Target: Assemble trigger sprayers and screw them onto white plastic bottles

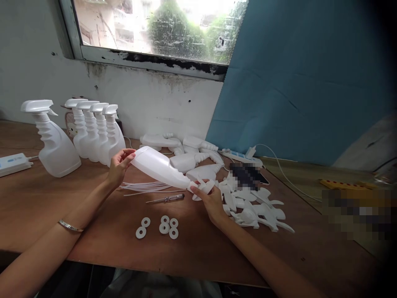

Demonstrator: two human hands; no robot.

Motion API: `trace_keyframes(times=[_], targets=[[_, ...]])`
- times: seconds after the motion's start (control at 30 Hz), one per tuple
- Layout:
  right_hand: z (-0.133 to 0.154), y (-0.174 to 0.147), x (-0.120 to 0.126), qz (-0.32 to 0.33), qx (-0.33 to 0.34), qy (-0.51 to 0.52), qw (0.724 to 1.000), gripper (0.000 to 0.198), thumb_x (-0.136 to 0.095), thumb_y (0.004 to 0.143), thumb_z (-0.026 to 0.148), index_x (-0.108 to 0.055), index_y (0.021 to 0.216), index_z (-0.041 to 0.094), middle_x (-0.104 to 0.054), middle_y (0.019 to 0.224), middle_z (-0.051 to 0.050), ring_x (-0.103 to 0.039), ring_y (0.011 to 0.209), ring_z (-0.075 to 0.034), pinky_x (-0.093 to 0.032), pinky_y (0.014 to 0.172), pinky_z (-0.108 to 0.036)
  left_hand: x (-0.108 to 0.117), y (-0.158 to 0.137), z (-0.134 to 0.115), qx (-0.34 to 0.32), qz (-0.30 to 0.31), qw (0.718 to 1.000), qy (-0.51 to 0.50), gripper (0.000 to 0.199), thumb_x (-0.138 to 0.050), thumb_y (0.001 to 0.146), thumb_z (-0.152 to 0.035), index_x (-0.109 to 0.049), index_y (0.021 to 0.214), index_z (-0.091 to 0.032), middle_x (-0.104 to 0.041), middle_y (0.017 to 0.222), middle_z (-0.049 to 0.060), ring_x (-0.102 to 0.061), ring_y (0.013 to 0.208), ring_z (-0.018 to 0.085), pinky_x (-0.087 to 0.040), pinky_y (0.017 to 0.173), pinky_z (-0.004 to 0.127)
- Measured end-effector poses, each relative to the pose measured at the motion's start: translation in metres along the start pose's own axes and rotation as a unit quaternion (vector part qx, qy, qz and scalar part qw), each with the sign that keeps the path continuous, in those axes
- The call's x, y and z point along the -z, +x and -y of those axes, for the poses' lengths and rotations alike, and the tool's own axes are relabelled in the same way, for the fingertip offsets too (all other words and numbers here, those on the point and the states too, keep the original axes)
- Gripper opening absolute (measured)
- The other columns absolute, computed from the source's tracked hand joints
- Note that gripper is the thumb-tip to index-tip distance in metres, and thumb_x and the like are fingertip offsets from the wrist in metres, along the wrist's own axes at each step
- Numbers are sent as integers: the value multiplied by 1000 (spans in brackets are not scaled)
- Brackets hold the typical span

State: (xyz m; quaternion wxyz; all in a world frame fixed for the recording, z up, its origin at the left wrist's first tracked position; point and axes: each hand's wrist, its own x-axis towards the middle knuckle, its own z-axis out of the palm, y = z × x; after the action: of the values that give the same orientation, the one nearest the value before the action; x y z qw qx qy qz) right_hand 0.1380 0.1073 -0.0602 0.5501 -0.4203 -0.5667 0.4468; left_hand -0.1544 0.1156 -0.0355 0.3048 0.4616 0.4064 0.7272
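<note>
A white spray bottle [158, 164] is held tilted above the table, its base up to the left and its neck down to the right. My left hand [119, 165] is closed on the base end, fingers and thumb pinching it. My right hand [211, 200] grips the white trigger spray head [203, 188] at the bottle's neck; whether the head is fully seated I cannot tell. Beneath the bottle lie several thin white tubes [149, 188] and a screwdriver [166, 199]. Several white ring washers [173, 233] rest nearer the front edge.
Assembled spray bottles [57, 145] stand at the left. Bottles without heads [186, 161] lie at the back, and loose spray heads [257, 207] are piled to the right. Behind them are a phone [248, 176] and a power strip [242, 156] with a white cable. A white box [14, 163] sits far left.
</note>
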Motion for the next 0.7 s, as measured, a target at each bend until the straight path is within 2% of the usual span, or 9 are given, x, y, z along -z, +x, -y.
trace_keyframes(times=[0.1,0.2,0.3,0.4,0.5,0.63,0.7], targets=[[1,0,0,-18,-8,4,1000,32,-74,57,34,-61,80,15,-62,74,0,-55,67,-13,-43,61,-24,0,-1,-2,-14,19,998,52,33,-64,68,-31,-61,96,-15,-61,96,7,-55,93,19,-45,83,31],[2,0,0,-32,-12,15,999,33,-74,56,35,-61,80,16,-63,74,0,-56,68,-14,-44,62,-25,0,-2,-4,-23,36,993,108,43,-64,67,-31,-58,107,-15,-59,105,9,-54,100,22,-45,87,35],[4,-1,-1,-41,-5,20,999,35,-73,56,36,-61,81,16,-63,76,-2,-57,70,-16,-45,61,-26,1,-2,-4,-13,71,990,124,47,-64,66,-30,-56,111,-16,-58,105,9,-54,99,22,-50,79,35],[5,-2,-1,-46,-1,18,999,36,-73,55,35,-61,82,15,-63,76,-3,-56,69,-16,-45,59,-26,1,-2,-3,-18,95,987,125,40,-63,65,-29,-57,104,-16,-58,101,8,-55,97,22,-54,72,35],[4,-2,-1,-39,0,16,999,33,-73,56,33,-61,81,15,-62,74,-1,-55,67,-15,-43,58,-25,-1,-4,-5,-52,74,975,203,29,-58,67,-26,-58,95,-17,-59,95,6,-58,88,20,-55,64,31],[4,-2,-1,-37,5,15,999,30,-73,57,31,-60,80,16,-61,74,0,-53,67,-13,-42,60,-24,-3,-8,-8,-94,29,932,349,19,-48,72,-27,-59,85,-18,-60,86,5,-58,74,19,-50,51,25],[4,-3,-1,-34,13,8,999,30,-73,58,31,-60,81,16,-61,74,0,-52,67,-13,-42,60,-24,-2,-9,-9,-97,13,913,396,18,-46,74,-29,-58,82,-19,-61,80,4,-57,68,18,-47,49,24]])
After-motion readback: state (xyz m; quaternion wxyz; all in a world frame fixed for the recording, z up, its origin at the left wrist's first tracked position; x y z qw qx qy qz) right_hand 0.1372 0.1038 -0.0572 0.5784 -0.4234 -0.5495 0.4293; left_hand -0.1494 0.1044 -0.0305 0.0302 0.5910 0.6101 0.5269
